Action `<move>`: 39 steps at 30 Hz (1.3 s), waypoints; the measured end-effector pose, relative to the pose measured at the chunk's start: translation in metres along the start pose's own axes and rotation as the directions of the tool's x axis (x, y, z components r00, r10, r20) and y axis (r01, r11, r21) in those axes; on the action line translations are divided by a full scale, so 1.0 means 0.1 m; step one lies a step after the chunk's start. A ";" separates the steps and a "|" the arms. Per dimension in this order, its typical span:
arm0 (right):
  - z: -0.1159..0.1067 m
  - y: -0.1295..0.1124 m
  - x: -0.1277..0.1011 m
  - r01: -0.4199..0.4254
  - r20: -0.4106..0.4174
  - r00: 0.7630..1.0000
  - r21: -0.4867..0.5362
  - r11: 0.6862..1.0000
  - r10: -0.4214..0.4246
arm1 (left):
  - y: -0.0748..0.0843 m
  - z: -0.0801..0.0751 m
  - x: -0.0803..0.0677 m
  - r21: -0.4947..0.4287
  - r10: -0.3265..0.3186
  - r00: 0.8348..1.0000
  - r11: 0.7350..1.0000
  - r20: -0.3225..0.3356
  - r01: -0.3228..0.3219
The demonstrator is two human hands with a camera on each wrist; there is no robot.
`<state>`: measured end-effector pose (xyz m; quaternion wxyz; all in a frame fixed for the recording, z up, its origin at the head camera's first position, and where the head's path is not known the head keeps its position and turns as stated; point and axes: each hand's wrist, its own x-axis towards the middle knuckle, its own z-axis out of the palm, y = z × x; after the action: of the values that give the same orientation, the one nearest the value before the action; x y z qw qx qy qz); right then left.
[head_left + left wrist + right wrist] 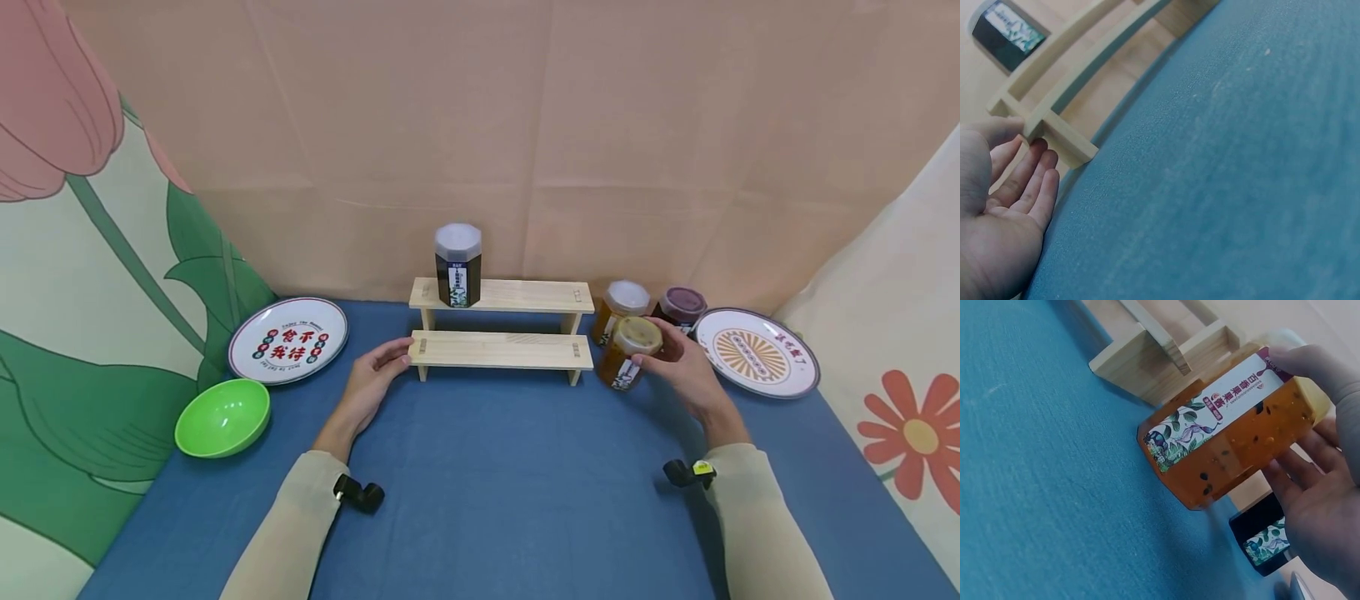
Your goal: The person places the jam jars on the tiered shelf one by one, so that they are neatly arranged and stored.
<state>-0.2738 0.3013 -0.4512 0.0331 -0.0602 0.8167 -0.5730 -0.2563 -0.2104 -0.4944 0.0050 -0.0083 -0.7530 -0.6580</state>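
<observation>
Leftmost, near the worktop's left edge, sat a green bowl (222,417), and just behind it a white plate with red characters (288,339). Next came the left hand (372,379), its grip released: the fingers (1030,181) lay straight with their tips against the left end of the wooden two-step rack (501,350), at its lower step, and they held nothing. The rack stood toward the back of the blue worktop (495,492), about midway between its side edges. On the left end of its upper step stood a dark jar with a pale lid (457,265), upright. Right of the rack, the right hand (686,375) had its grip closed around an amber jar (628,352), fingers along one side and thumb on the other; the jar was tilted, its base close to the worktop beside the rack's right leg. Behind it stood a second amber jar with a white lid (619,305) and a dark jar with a purple lid (679,308), close together. Farthest right, near the right edge, lay a plate with an orange sunburst (756,352).
</observation>
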 end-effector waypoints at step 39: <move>0.06 -0.67 -0.18 0.198 -0.074 0.980 0.193 0.961 -0.187 | -0.01 0.01 0.00 -0.010 -0.020 1.000 1.000 -0.006 0.020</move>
<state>-0.2508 0.2755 -0.3906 -0.0393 -0.1197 0.7460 -0.6539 -0.2564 -0.2099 -0.4953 0.0008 0.0011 -0.7498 -0.6617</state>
